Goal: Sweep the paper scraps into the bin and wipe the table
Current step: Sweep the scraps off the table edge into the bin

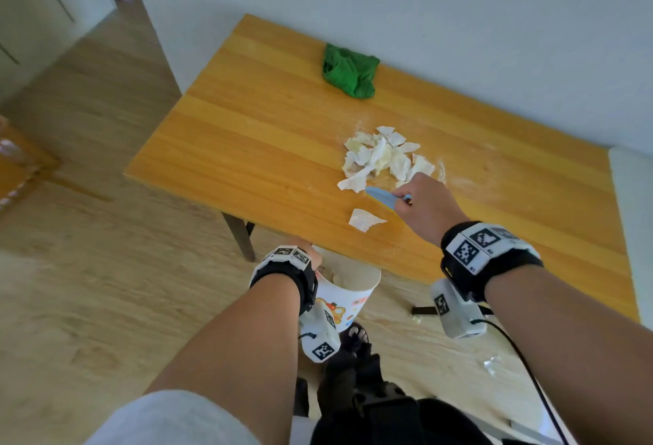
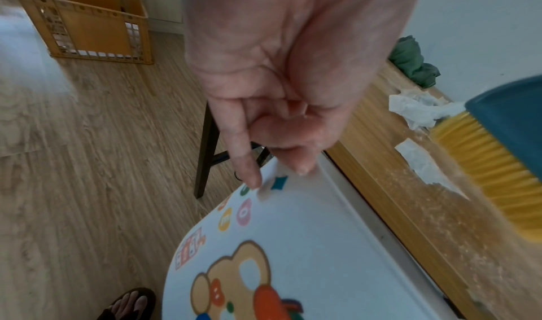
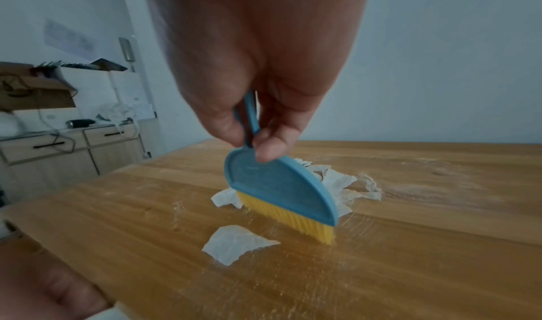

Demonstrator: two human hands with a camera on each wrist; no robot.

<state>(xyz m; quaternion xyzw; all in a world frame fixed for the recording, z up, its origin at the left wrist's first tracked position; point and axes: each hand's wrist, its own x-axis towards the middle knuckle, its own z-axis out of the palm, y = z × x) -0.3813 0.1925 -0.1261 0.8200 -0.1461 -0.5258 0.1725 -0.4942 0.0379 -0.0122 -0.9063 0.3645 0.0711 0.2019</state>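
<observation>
A pile of white paper scraps (image 1: 383, 158) lies mid-table, and one loose scrap (image 1: 364, 220) lies nearer the front edge. My right hand (image 1: 422, 206) grips the handle of a blue brush with yellow bristles (image 3: 286, 200); the bristles stand on the wooden table (image 1: 265, 147) between the pile and the loose scrap (image 3: 236, 242). My left hand (image 1: 311, 253) holds the rim of a white cartoon-printed bin (image 1: 348, 291) just below the table's front edge, fingers (image 2: 246, 162) on its wall (image 2: 293, 244). A crumpled green cloth (image 1: 349, 70) lies at the table's far side.
Fine dust streaks the table around the scraps (image 3: 410, 186). An orange crate (image 2: 88, 23) stands on the wood floor at left. Small scraps (image 1: 491, 361) lie on the floor below the table. My sandalled foot (image 1: 357, 336) is beside the bin. A white wall backs the table.
</observation>
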